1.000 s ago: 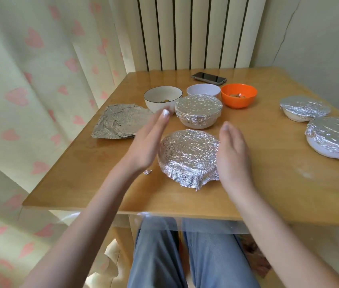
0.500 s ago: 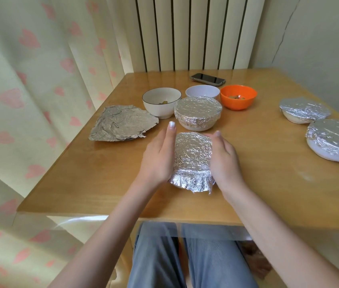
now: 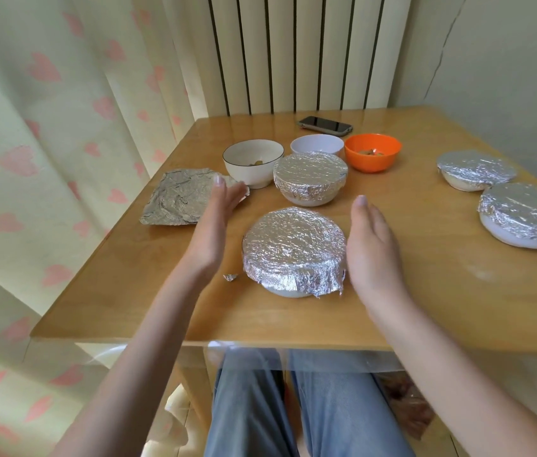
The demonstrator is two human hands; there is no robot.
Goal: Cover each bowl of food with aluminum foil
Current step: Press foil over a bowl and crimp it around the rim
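Both hands flat, fingers straight, palms facing inward. Left hand [image 3: 211,225] and right hand [image 3: 370,245] flank the foil-covered bowl [image 3: 293,249] on the worktop [image 3: 425,291], holding nothing; right nearly touches it.

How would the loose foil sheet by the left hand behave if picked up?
The foil sheet is thin and crinkled, so probably very light and floppy, though it would likely keep its creases. Lying flat on the table, its edge may be fiddly to pinch.

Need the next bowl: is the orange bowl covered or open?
Open. The orange bowl has no foil over it; its rim and some food inside show.
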